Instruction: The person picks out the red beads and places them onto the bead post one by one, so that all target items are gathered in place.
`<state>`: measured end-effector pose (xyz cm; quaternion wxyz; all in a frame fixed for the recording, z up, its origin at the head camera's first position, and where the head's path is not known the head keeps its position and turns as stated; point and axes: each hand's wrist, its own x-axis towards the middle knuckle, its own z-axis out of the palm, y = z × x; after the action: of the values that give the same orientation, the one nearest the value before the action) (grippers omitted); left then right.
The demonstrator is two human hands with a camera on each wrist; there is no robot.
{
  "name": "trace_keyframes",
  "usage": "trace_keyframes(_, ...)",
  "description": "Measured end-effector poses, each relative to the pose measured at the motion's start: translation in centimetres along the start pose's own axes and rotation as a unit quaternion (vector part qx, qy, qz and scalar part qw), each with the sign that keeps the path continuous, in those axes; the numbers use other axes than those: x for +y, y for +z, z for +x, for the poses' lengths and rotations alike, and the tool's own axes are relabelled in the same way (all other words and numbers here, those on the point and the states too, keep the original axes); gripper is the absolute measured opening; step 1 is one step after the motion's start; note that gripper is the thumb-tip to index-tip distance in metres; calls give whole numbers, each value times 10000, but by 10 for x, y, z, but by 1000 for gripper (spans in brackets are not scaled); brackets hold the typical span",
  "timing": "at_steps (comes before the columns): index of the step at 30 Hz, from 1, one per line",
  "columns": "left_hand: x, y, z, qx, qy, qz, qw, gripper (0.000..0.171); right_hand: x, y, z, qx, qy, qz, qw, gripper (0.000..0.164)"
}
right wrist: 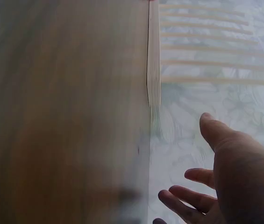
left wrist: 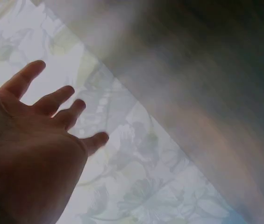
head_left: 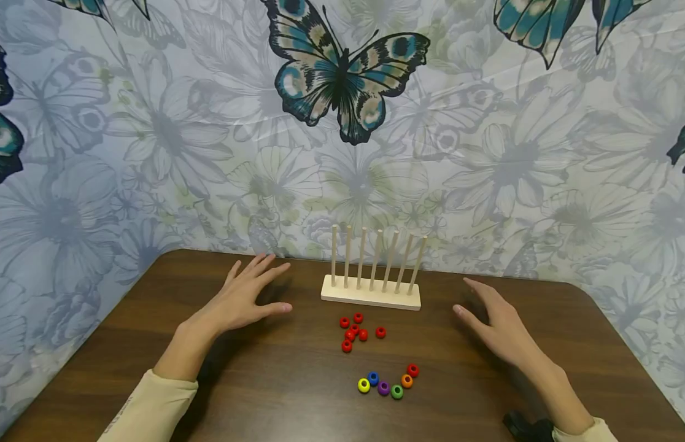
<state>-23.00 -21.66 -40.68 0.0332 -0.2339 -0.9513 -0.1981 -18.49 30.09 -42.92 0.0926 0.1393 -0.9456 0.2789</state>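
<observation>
On the far side of the table, a pale wooden rack (head_left: pixel 370 296) carries a row of several upright bare pegs. My left hand (head_left: pixel 240 301) hovers to its left, fingers spread, holding nothing; the left wrist view shows the same hand (left wrist: pixel 38 135) spread against the backdrop. To the right of the rack, my right hand (head_left: pixel 499 328) is held with thumb and fingers apart and nothing between them. In front of the rack lies a loose group of red beads (head_left: pixel 350 335). Nearer me is an arc of beads: yellow (head_left: pixel 364 385), blue (head_left: pixel 373 378), purple (head_left: pixel 383 388), green (head_left: pixel 396 391), orange (head_left: pixel 407 381) and red (head_left: pixel 412 370).
The brown wooden table (head_left: pixel 276 393) has rounded far corners. Behind it hangs a cloth (head_left: pixel 210 153) printed with butterflies and flowers. A black object (head_left: pixel 525 426) shows beneath my right wrist at the bottom edge.
</observation>
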Motion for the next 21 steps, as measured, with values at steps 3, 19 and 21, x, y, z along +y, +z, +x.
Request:
trace_keyframes(3,5,1,1,-75,74,-231,9997,88,-7,13,11,-51,42,237,9997,69)
trace_keyframes(19,48,9,31,-618,734,-1654,9815,33,-34,64,53,-631,-217,1057,9922,82)
trace_keyframes(21,56,13,37,-749,755,-1700,9797,31,-32,66,52,-646,-282,1131,9911,79)
